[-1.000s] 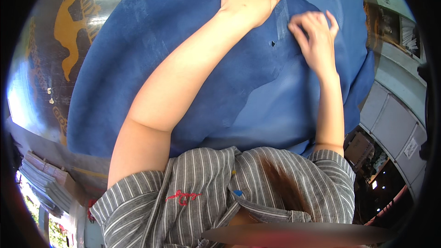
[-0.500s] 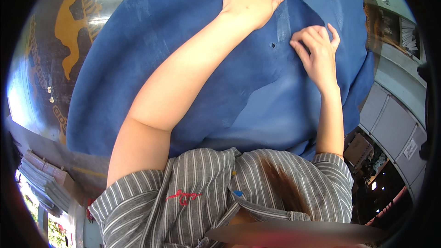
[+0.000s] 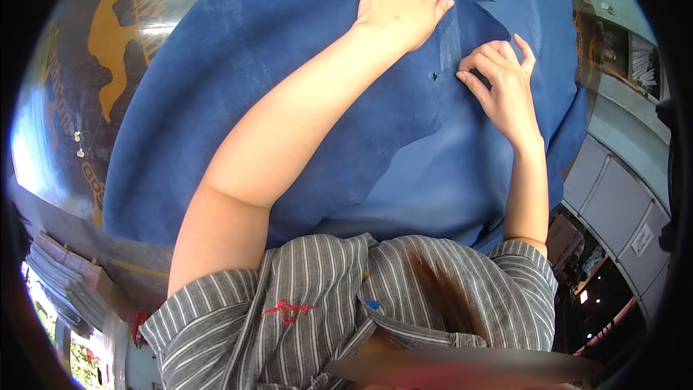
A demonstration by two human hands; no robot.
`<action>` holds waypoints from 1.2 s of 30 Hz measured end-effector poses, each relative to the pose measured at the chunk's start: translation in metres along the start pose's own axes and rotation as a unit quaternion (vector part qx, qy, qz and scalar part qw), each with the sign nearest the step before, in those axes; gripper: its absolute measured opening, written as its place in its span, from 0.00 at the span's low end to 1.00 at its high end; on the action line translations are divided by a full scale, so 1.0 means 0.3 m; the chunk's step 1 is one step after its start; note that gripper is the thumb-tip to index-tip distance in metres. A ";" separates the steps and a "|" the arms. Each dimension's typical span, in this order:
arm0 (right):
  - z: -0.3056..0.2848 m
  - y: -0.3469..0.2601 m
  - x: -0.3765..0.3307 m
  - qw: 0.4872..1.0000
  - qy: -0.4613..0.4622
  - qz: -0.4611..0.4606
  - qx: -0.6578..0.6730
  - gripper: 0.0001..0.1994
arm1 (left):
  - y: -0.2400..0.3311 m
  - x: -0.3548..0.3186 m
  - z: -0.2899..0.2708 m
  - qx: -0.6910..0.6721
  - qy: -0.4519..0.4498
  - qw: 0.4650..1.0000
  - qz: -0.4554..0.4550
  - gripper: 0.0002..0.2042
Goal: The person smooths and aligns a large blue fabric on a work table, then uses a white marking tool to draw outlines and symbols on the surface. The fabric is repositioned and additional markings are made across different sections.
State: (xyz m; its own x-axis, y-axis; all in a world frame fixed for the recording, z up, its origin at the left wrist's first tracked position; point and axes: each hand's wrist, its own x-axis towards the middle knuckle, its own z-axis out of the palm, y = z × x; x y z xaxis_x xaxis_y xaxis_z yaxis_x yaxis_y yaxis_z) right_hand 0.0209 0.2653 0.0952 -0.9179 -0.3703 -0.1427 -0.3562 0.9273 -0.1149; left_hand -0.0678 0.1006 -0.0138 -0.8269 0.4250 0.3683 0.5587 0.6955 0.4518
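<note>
A large blue leather hide (image 3: pixel 310 137) lies spread in front of me, its darker upper layer ragged-edged over a lighter layer (image 3: pixel 426 173). My left hand (image 3: pixel 404 0) rests flat on the dark layer near the top, fingers spread. To its right, my right hand (image 3: pixel 499 79) is closed, thumb and forefinger pinched at the edge of the dark layer, little finger raised. What lies between those fingertips is mostly hidden. A small hole shows in the leather just left of the right hand.
A dark, shiny table top (image 3: pixel 43 123) with yellow printed figures shows at the left. Stacked grey sheets (image 3: pixel 68 282) are at lower left. Grey panels (image 3: pixel 613 198) stand at the right, with a cardboard box (image 3: pixel 563 237) below and shelving (image 3: pixel 642 61) above.
Both hands keep their poses and sit slightly farther right in the picture. The leather's small hole has shifted right by about the same amount.
</note>
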 end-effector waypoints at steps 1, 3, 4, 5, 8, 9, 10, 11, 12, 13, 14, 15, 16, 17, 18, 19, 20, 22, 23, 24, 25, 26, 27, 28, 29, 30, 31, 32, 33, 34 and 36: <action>-0.012 -0.009 0.012 1.000 -0.006 -0.004 0.011 0.04 | -0.001 0.001 -0.003 0.003 0.005 1.000 -0.002 0.25; -0.005 -0.037 0.052 0.996 0.048 -0.063 0.031 0.04 | -0.007 0.008 -0.002 0.009 0.015 1.000 -0.008 0.25; 0.009 -0.052 0.069 0.994 0.072 -0.085 0.023 0.04 | -0.012 0.009 -0.001 0.014 0.020 1.000 -0.013 0.25; 0.015 -0.061 0.078 0.994 0.081 -0.078 0.018 0.04 | -0.015 0.012 0.000 0.019 0.025 0.999 -0.017 0.25; 0.031 -0.078 0.062 0.995 0.046 -0.083 -0.008 0.05 | -0.020 0.008 0.007 0.015 0.032 0.999 -0.018 0.25; 0.027 -0.079 0.050 0.995 0.036 -0.094 -0.017 0.05 | -0.021 0.006 0.007 0.012 0.035 0.999 -0.018 0.25; 0.022 -0.075 0.036 0.997 0.013 -0.072 -0.008 0.05 | -0.019 0.005 0.007 0.016 0.035 0.999 -0.018 0.25; 0.016 -0.074 0.028 0.998 -0.009 -0.068 0.000 0.05 | -0.019 0.003 0.006 0.016 0.033 0.999 -0.022 0.25; 0.014 -0.071 0.025 0.998 -0.057 -0.034 -0.008 0.04 | -0.018 0.005 0.005 0.015 0.033 0.999 -0.022 0.25; 0.015 -0.074 0.027 0.998 0.002 -0.064 0.023 0.05 | -0.016 0.007 0.005 0.013 0.032 0.999 -0.020 0.25; 0.015 -0.073 0.031 0.997 0.032 -0.066 0.040 0.05 | -0.017 0.010 0.005 0.019 0.031 0.999 -0.014 0.25; 0.024 -0.081 0.040 0.995 0.062 -0.038 0.069 0.05 | -0.018 0.013 0.005 0.027 0.032 0.999 -0.011 0.25; 0.031 -0.085 0.047 0.996 0.051 -0.040 0.057 0.05 | -0.017 0.011 0.005 0.035 0.029 0.999 -0.012 0.25; 0.045 -0.098 0.054 0.997 0.028 -0.078 0.010 0.05 | -0.015 0.009 0.005 0.027 0.028 0.999 -0.011 0.25; 0.049 -0.101 0.056 0.995 0.076 -0.067 0.021 0.05 | -0.015 0.010 0.006 0.020 0.030 0.999 -0.009 0.25; 0.059 -0.108 0.056 0.997 0.051 -0.061 0.020 0.05 | -0.014 0.008 0.006 0.014 0.029 0.999 -0.013 0.25; 0.062 -0.106 0.054 0.995 0.072 -0.062 0.028 0.05 | -0.012 0.005 0.007 0.017 0.034 0.999 -0.011 0.25; 0.069 -0.097 0.048 0.991 0.085 -0.101 0.027 0.05 | -0.010 0.003 0.010 0.016 0.024 0.999 -0.015 0.25; 0.066 -0.087 0.042 0.996 0.049 -0.075 0.016 0.05 | -0.011 0.005 0.013 0.016 0.024 0.999 -0.014 0.25; 0.072 -0.079 0.045 0.996 0.048 -0.075 0.013 0.05 | -0.014 0.008 0.014 0.021 0.022 0.999 -0.014 0.26; 0.068 -0.069 0.041 0.997 0.051 -0.039 0.030 0.05 | -0.018 0.013 0.015 0.025 0.029 0.999 -0.011 0.26; 0.070 -0.068 0.040 0.999 0.041 -0.031 0.014 0.05 | -0.019 0.013 0.015 0.027 0.033 0.999 -0.010 0.26; 0.069 -0.068 0.038 0.996 0.064 -0.056 0.007 0.05 | -0.020 0.013 0.014 0.028 0.033 0.999 -0.009 0.26; 0.063 -0.070 0.034 0.996 0.068 -0.056 -0.002 0.05 | -0.021 0.011 0.013 0.025 0.028 0.999 -0.009 0.26; 0.063 -0.078 0.034 0.998 0.030 -0.046 -0.022 0.05 | -0.021 0.011 0.012 0.024 0.025 0.999 -0.010 0.26; 0.053 -0.082 0.031 0.996 0.040 -0.071 -0.032 0.05 | -0.018 0.007 0.010 0.020 0.019 1.000 -0.009 0.26; 0.049 -0.092 0.030 0.997 0.052 -0.052 -0.016 0.05 | -0.017 0.006 0.010 0.020 0.016 1.000 -0.010 0.26; 0.044 -0.096 0.035 0.996 0.051 -0.070 -0.012 0.05 | -0.015 0.005 0.010 0.019 0.015 1.000 -0.011 0.26; 0.035 -0.101 0.036 0.993 0.067 -0.102 -0.005 0.05 | -0.013 0.004 0.010 0.019 0.013 1.000 -0.012 0.25; 0.039 -0.104 0.047 0.993 0.062 -0.102 0.008 0.05 | -0.014 0.005 0.010 0.021 0.017 1.000 -0.011 0.26; 0.041 -0.106 0.063 0.995 0.066 -0.069 -0.006 0.05 | -0.017 0.007 0.010 0.025 0.022 0.999 -0.011 0.26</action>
State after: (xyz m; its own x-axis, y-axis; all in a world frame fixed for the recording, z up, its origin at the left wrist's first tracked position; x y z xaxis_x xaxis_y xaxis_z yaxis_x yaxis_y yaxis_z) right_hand 0.0173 0.2281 0.0840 -0.8745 -0.4850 0.0042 -0.4823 0.8686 -0.1136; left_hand -0.0726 0.0998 -0.0176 -0.8350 0.3842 0.3938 0.5353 0.7330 0.4198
